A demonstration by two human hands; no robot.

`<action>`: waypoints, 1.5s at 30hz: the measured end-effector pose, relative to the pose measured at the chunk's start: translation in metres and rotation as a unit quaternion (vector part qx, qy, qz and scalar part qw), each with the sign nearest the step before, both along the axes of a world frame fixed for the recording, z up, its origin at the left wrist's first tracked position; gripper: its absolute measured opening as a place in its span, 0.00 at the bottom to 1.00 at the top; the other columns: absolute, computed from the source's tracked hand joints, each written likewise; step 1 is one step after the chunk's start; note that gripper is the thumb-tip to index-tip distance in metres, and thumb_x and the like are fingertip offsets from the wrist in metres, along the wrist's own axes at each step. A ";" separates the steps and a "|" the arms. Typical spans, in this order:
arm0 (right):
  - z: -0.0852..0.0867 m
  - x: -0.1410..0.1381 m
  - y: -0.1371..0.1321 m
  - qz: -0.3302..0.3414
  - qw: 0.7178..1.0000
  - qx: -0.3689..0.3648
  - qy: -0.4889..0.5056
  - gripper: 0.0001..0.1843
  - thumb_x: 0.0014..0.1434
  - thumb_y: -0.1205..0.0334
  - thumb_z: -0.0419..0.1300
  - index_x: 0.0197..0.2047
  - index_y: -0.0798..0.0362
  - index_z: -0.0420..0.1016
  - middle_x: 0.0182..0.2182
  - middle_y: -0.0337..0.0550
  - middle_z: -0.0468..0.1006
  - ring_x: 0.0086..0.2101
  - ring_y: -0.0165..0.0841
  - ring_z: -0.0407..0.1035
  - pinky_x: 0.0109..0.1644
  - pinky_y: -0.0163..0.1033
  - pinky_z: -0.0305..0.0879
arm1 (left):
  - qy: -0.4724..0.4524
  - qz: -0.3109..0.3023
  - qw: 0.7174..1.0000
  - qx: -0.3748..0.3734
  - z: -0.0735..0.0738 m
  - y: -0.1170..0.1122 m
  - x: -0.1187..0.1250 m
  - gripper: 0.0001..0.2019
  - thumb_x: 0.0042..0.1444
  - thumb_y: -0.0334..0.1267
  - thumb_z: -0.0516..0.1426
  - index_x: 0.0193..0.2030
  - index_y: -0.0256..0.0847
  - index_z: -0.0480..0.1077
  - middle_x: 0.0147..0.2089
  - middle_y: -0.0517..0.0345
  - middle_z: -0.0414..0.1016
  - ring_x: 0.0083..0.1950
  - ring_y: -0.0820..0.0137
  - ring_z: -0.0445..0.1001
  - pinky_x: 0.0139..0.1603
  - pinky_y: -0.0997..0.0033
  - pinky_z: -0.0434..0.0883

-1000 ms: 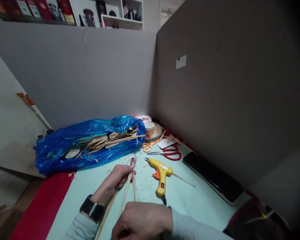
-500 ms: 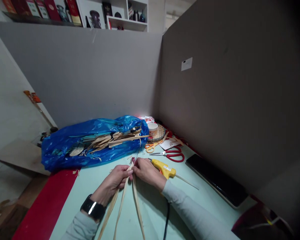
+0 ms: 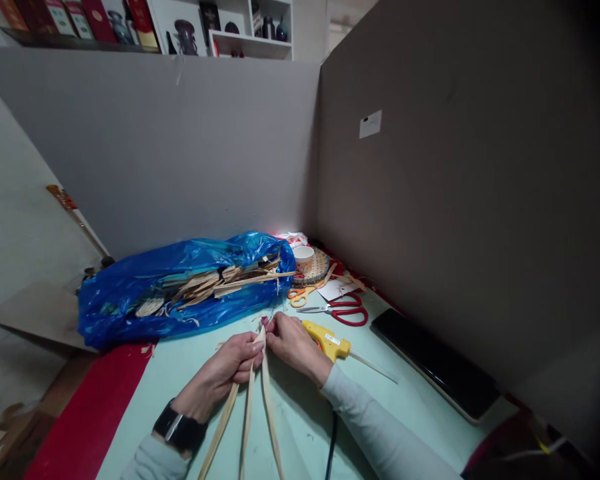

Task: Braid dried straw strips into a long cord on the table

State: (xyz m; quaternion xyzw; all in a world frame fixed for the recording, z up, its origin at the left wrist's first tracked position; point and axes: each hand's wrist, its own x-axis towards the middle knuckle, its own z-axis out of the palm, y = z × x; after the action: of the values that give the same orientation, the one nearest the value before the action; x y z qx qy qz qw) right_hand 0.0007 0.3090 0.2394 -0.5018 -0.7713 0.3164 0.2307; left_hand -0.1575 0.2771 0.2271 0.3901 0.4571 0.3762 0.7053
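Three long pale straw strips [image 3: 247,413] run from the bottom edge up to one joined tip near the table's middle. My left hand [image 3: 225,371], with a black watch on its wrist, is closed in a pinch round the strips just below the tip. My right hand [image 3: 291,343] is closed on the tip itself, where a small reddish bit shows. Both hands meet above the pale green table top [image 3: 380,393].
A blue plastic bag [image 3: 145,293] full of straw strips lies behind the hands. A yellow glue gun [image 3: 330,340], red scissors [image 3: 343,310], orange scissors [image 3: 305,291], a paper cup [image 3: 304,257] and a black phone [image 3: 437,363] lie to the right. Grey partitions wall the back and right.
My right hand has come up from the bottom edge to the strips' tip beside my left hand. The strips now lie spread into three.
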 end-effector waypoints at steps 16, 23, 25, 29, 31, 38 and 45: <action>-0.006 -0.009 -0.013 0.010 0.997 -0.050 0.061 0.13 0.55 0.66 0.56 0.45 0.54 0.61 0.37 0.45 0.77 0.35 0.32 0.72 0.33 0.32 0.60 | 0.020 0.034 0.999 0.023 0.004 -0.009 0.015 0.16 0.45 0.41 0.63 0.37 0.41 0.61 0.18 0.75 0.58 0.15 0.86 0.38 0.15 0.82 0.37; -0.005 -0.004 -0.012 -0.031 0.999 0.014 -0.028 0.13 0.65 0.61 0.47 0.40 0.58 0.69 0.35 0.55 0.78 0.37 0.39 0.72 0.37 0.38 0.56 | 0.109 0.047 0.990 0.076 0.001 -0.013 0.014 0.16 0.47 0.49 0.60 0.33 0.42 0.60 0.16 0.69 0.67 0.13 0.84 0.45 0.14 0.80 0.40; -0.004 -0.003 -0.010 -0.031 0.999 0.018 -0.038 0.16 0.66 0.56 0.48 0.37 0.58 0.71 0.34 0.54 0.79 0.37 0.39 0.72 0.37 0.38 0.56 | 0.134 0.041 0.985 0.099 -0.001 -0.012 0.013 0.15 0.48 0.49 0.60 0.31 0.42 0.61 0.17 0.66 0.70 0.12 0.82 0.45 0.14 0.78 0.40; -0.001 -0.001 -0.009 -0.043 0.997 0.028 -0.049 0.19 0.64 0.52 0.51 0.42 0.60 0.71 0.35 0.55 0.79 0.37 0.40 0.72 0.36 0.37 0.55 | 0.174 0.042 0.970 0.162 -0.005 -0.007 0.011 0.11 0.46 0.44 0.61 0.27 0.39 0.66 0.17 0.62 0.72 0.18 0.77 0.57 0.19 0.77 0.52; 0.001 0.001 -0.009 -0.047 0.997 0.032 -0.054 0.20 0.63 0.51 0.52 0.43 0.61 0.72 0.35 0.56 0.79 0.37 0.40 0.72 0.36 0.37 0.54 | 0.185 0.043 0.964 0.185 -0.007 -0.005 0.011 0.11 0.45 0.42 0.62 0.23 0.39 0.67 0.18 0.59 0.73 0.24 0.73 0.64 0.27 0.76 0.59; 0.002 -0.002 -0.005 -0.021 0.997 0.035 -0.062 0.16 0.63 0.61 0.52 0.28 0.56 0.77 0.27 0.48 0.79 0.30 0.34 0.70 0.31 0.36 0.49 | 0.231 0.062 0.960 0.147 -0.005 -0.004 0.008 0.16 0.51 0.49 0.57 0.21 0.39 0.71 0.11 0.70 0.55 0.13 0.78 0.44 0.18 0.74 0.44; -0.001 -0.003 -0.006 -0.044 0.995 0.059 -0.061 0.13 0.60 0.64 0.53 0.32 0.55 0.78 0.30 0.50 0.80 0.32 0.35 0.69 0.32 0.37 0.48 | 0.337 0.169 0.904 0.202 0.003 0.003 0.003 0.10 0.46 0.40 0.58 0.18 0.40 0.70 0.17 0.61 0.66 0.21 0.71 0.60 0.24 0.73 0.54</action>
State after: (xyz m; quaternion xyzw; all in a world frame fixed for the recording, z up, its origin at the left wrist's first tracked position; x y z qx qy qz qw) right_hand -0.0023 0.3025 0.2385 -0.5392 -0.7784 0.2284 0.2263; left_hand -0.1549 0.2803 0.2303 0.5448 0.6408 0.4199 0.3410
